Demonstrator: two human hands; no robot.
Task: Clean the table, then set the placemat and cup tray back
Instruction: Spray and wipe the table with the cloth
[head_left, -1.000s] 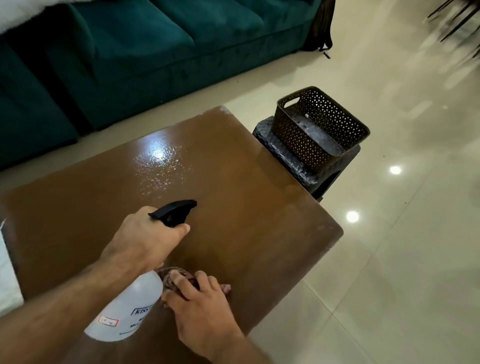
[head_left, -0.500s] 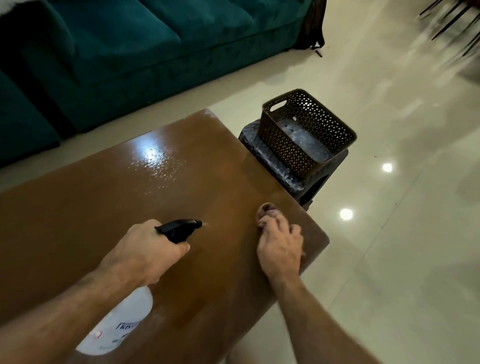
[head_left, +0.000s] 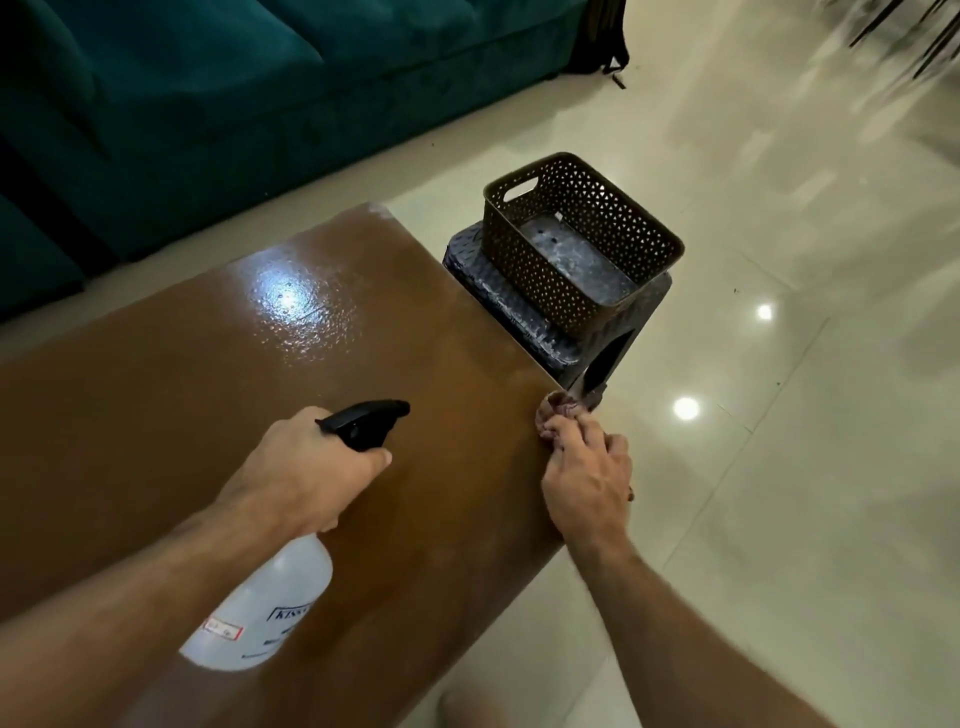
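Two hands are at work over the brown table (head_left: 218, 395), and each has its own job. The left hand (head_left: 311, 473) is wrapped round the neck of a white spray bottle (head_left: 260, 613), fingers curled tight under the black trigger head (head_left: 366, 423), which points out across the table top toward the far end. Held like that, the bottle stays ready for another squirt without being set down on a surface that is being cleaned. Beads of wet shine on the table's far half, under the glare of a lamp.

The right hand (head_left: 587, 478) sits at the table's right edge, fingers bunched down on a small reddish cloth (head_left: 558, 415) that pokes out just beyond the fingertips. The hand is closed on the cloth and pressing it to the wood, right at the rim, so I would judge this a wiping stroke carried to the edge.

Just beside that edge of the table stands a dark stool (head_left: 524, 332), and on it a perforated brown basket (head_left: 582, 249), apparently parked off the table to leave the top free. I can see neither placemat nor cup tray from here, so that step looks some way off; beyond the table's far end runs a teal sofa (head_left: 260, 104)
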